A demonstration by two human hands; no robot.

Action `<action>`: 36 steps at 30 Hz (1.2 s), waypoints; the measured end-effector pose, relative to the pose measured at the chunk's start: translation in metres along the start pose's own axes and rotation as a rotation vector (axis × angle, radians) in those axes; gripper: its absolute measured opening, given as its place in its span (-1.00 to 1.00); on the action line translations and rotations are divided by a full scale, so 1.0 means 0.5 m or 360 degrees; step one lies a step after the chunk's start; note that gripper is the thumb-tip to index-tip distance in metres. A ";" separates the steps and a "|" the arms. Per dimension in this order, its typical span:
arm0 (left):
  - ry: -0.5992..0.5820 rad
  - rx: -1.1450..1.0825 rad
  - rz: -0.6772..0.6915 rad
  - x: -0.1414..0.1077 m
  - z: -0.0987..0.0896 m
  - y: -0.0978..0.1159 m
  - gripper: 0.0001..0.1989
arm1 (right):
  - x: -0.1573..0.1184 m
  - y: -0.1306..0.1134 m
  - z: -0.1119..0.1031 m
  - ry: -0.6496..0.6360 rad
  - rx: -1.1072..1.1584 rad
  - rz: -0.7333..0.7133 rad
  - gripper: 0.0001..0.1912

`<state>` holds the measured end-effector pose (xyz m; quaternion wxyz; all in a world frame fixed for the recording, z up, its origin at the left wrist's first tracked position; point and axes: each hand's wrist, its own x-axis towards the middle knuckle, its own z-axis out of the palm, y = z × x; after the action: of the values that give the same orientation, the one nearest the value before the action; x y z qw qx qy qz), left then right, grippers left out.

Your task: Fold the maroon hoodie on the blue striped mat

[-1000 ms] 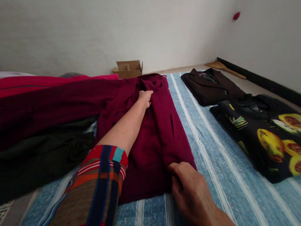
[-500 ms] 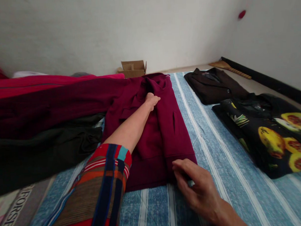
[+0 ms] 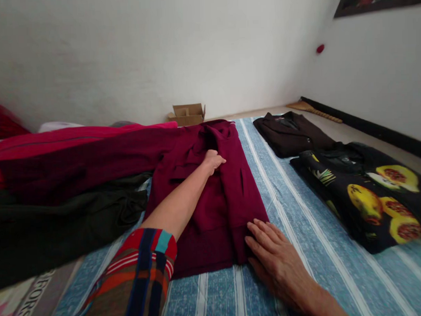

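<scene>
A maroon sweatshirt point(image 3: 195, 223) lies on the striped bedsheet, its right side turned inward over the middle so that a pocket slit shows. One sleeve stretches out to the left. My left hand point(image 3: 213, 161) reaches across to the folded edge near the neck opening, fingers closed on the cloth and partly hidden. At the lower right corner, my right hand point(image 3: 272, 250) lies with its fingers stretched out, fingertips on the ribbed hem.
A folded dark brown garment point(image 3: 292, 134) and a folded black fruit-print shirt point(image 3: 367, 194) lie to the right. On the left are dark trousers-like cloth point(image 3: 67, 223) and a bright red garment point(image 3: 58, 142). A cardboard box point(image 3: 187, 116) stands by the wall.
My right hand has gone from curled fingers to stretched out flat at the hem. My left hand stays at the folded edge. The view has tilted up slightly.
</scene>
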<state>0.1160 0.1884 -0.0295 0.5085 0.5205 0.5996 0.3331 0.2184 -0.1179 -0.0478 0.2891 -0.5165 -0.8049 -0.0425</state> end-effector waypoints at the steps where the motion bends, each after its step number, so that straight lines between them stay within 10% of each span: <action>1: 0.0024 -0.0015 0.0017 0.001 0.000 -0.004 -0.73 | -0.002 -0.001 0.006 0.0007 -0.0026 0.0009 -0.69; 10: -0.0067 -0.0469 -0.0123 0.004 -0.006 -0.014 -0.84 | 0.003 0.036 0.037 0.0288 -0.0214 -0.0313 -0.76; 18: -0.0257 -0.0670 -0.0282 0.007 0.029 -0.009 -0.81 | 0.118 0.034 0.031 0.0415 -0.0132 -0.0233 -0.77; 25: -0.0209 -0.0698 -0.0292 0.037 0.024 -0.004 -0.71 | 0.150 0.038 0.128 0.0297 -0.0098 -0.0099 -0.54; 36: -0.0842 -0.1205 -0.0343 0.023 -0.012 0.010 -0.75 | 0.137 0.086 0.179 0.0374 -0.0121 -0.0231 -0.75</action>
<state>0.1121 0.2016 -0.0264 0.8294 0.3003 0.3364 0.3297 0.1969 -0.0099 -0.0973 0.3578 -0.4592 -0.7984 -0.1540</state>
